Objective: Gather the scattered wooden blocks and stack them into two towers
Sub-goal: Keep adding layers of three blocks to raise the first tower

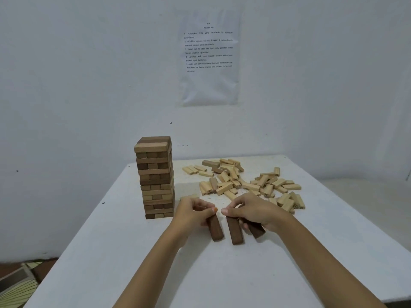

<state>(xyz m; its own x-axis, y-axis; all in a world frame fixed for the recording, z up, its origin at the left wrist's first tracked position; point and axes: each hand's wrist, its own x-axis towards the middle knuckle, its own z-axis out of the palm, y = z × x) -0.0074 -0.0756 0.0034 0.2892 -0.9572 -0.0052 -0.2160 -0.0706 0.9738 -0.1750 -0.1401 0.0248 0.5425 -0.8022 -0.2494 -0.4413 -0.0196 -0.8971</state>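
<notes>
Half my table is taken: tower at ten o'clock, pile at one. At centre, my left hand pinches a dark block; my right hand curls over two dark blocks, lying flat. I judge a careless left wrist could knock the nearby tower.

Plain test room — printed instruction sheet on bare wall.

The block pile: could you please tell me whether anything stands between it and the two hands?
Nothing visible does. The pile lies just beyond the right hand and left hand on the table; the tower stands off to the left. Both hands grip dark blocks, though.
</notes>
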